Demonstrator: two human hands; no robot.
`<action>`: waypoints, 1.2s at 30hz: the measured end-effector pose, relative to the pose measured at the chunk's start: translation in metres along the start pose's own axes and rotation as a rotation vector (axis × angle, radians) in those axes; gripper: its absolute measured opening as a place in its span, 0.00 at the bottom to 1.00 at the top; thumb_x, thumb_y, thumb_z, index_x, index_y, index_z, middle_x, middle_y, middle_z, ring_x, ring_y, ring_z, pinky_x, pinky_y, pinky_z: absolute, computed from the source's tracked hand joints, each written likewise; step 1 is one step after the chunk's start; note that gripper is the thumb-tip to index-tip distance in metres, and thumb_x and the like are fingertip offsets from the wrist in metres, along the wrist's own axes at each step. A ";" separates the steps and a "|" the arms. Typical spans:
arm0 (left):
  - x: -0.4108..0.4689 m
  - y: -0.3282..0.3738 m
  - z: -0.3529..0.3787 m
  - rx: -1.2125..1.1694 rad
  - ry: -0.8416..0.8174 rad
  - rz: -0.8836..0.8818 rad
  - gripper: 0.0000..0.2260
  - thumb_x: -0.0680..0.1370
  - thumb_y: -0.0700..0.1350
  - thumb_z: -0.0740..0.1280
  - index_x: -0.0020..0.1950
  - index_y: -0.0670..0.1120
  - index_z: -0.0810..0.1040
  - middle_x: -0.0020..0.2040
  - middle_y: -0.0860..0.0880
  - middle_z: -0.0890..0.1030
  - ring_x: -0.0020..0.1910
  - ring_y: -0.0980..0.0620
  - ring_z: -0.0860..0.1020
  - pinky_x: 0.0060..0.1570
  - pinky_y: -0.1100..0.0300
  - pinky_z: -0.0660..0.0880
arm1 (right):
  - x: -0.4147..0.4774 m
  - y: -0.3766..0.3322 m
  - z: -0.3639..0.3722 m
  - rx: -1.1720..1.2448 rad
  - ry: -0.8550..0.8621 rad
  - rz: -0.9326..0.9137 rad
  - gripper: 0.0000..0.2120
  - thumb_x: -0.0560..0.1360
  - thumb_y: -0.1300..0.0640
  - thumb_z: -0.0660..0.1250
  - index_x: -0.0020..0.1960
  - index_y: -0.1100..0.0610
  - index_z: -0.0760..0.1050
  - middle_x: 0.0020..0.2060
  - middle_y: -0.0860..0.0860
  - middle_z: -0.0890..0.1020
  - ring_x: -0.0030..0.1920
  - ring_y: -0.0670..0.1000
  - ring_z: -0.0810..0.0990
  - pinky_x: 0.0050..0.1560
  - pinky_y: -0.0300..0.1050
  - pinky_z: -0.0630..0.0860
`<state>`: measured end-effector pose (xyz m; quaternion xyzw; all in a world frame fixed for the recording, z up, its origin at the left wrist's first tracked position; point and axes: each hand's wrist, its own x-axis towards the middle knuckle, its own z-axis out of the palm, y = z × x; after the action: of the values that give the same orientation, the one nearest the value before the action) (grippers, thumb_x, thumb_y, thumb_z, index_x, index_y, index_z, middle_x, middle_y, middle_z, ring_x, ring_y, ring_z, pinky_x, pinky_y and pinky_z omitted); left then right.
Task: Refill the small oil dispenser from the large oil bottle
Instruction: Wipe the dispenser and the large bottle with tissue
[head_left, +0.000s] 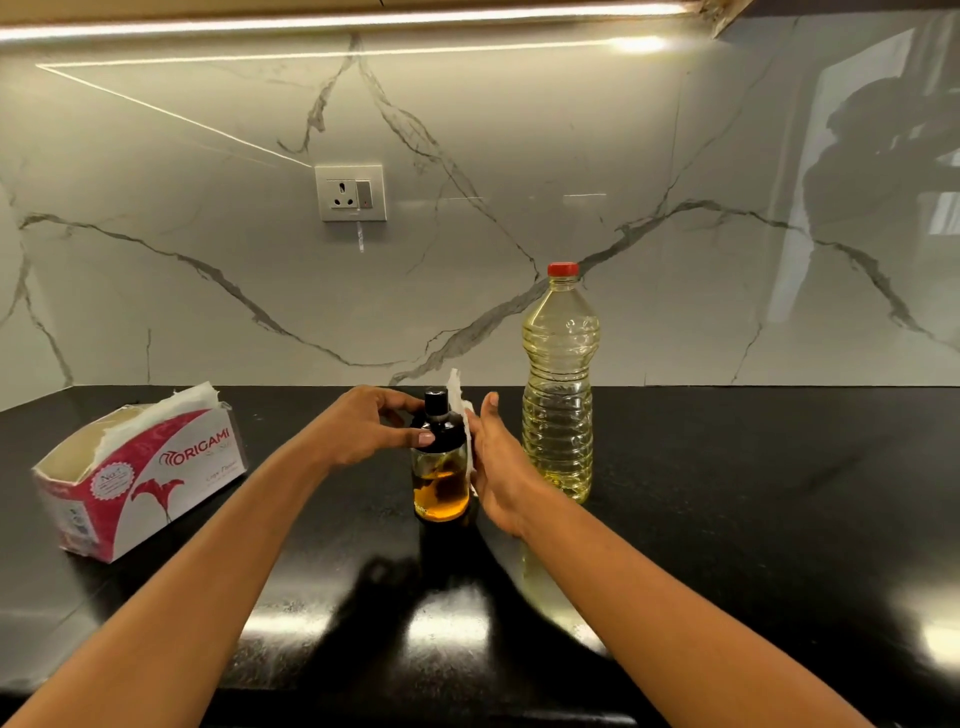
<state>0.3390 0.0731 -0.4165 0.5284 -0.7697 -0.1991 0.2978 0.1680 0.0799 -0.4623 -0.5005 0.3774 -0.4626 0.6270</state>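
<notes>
The small oil dispenser (440, 480) stands mid-counter, a glass jar with a black top and some amber oil at the bottom. My left hand (363, 428) grips its black top, thumb across the front. My right hand (496, 467) presses a white tissue (462, 410) against the dispenser's right side. The large oil bottle (560, 395), clear plastic with pale yellow oil and a red cap screwed on, stands upright just right of my right hand.
An opened pink-and-white tissue box (140, 478) lies on the black counter (753, 519) at the left. The marble backsplash carries a wall socket (350, 193) behind the dispenser. The counter's front edge runs below my forearms.
</notes>
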 end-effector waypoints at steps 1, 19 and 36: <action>0.000 0.000 -0.001 -0.007 -0.008 0.008 0.20 0.64 0.59 0.76 0.53 0.59 0.78 0.54 0.51 0.81 0.55 0.51 0.77 0.58 0.52 0.73 | 0.002 -0.002 0.001 0.002 0.001 0.010 0.33 0.75 0.32 0.42 0.67 0.47 0.70 0.65 0.50 0.75 0.65 0.50 0.72 0.71 0.49 0.62; -0.007 -0.005 0.008 0.025 0.132 -0.047 0.29 0.65 0.61 0.73 0.64 0.54 0.76 0.53 0.56 0.81 0.53 0.59 0.78 0.56 0.57 0.75 | -0.015 0.018 -0.004 0.020 0.106 0.049 0.28 0.76 0.34 0.48 0.67 0.48 0.71 0.62 0.47 0.76 0.63 0.49 0.73 0.70 0.49 0.63; 0.002 0.006 -0.003 0.036 -0.024 -0.122 0.22 0.69 0.53 0.74 0.61 0.48 0.80 0.49 0.52 0.83 0.53 0.51 0.79 0.61 0.50 0.71 | -0.017 0.008 -0.008 0.046 0.048 -0.002 0.33 0.77 0.35 0.45 0.72 0.53 0.66 0.69 0.49 0.71 0.69 0.50 0.68 0.66 0.43 0.64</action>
<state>0.3362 0.0738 -0.4097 0.5772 -0.7431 -0.2092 0.2661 0.1576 0.0946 -0.4716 -0.4752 0.3811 -0.4837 0.6285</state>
